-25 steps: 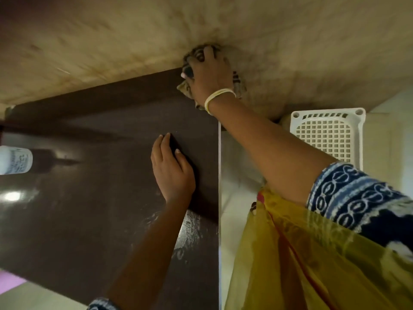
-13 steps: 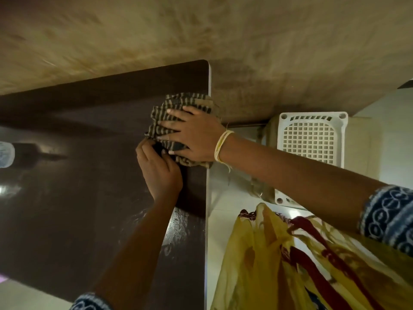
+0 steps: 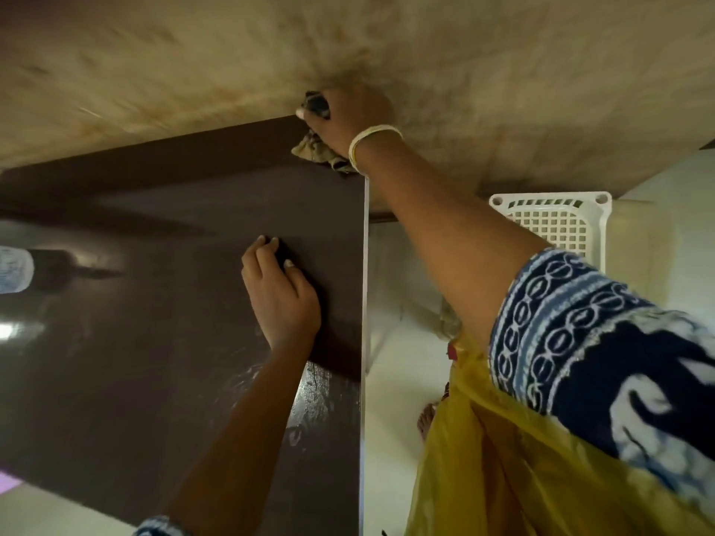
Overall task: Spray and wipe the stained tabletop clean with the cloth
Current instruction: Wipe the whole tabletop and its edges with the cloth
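Note:
The dark brown glossy tabletop [image 3: 162, 303] fills the left and middle of the view, with wet smears near its right edge. My right hand [image 3: 350, 118] reaches to the far right corner, gripping the striped cloth [image 3: 317, 148], which bunches out beneath the palm. My left hand [image 3: 280, 299] rests flat on the tabletop, fingers together, holding nothing. A white spray bottle [image 3: 13, 269] lies at the left edge of the view, only partly visible.
A beige stained wall [image 3: 348, 44] runs along the table's far side. A white plastic lattice basket [image 3: 557, 226] stands on the pale floor to the right of the table. Yellow fabric [image 3: 522, 458] of my clothing hangs at the lower right.
My right hand has pushed the cloth from beside my left hand back out to the far right corner. My left hand has stayed planted on the tabletop.

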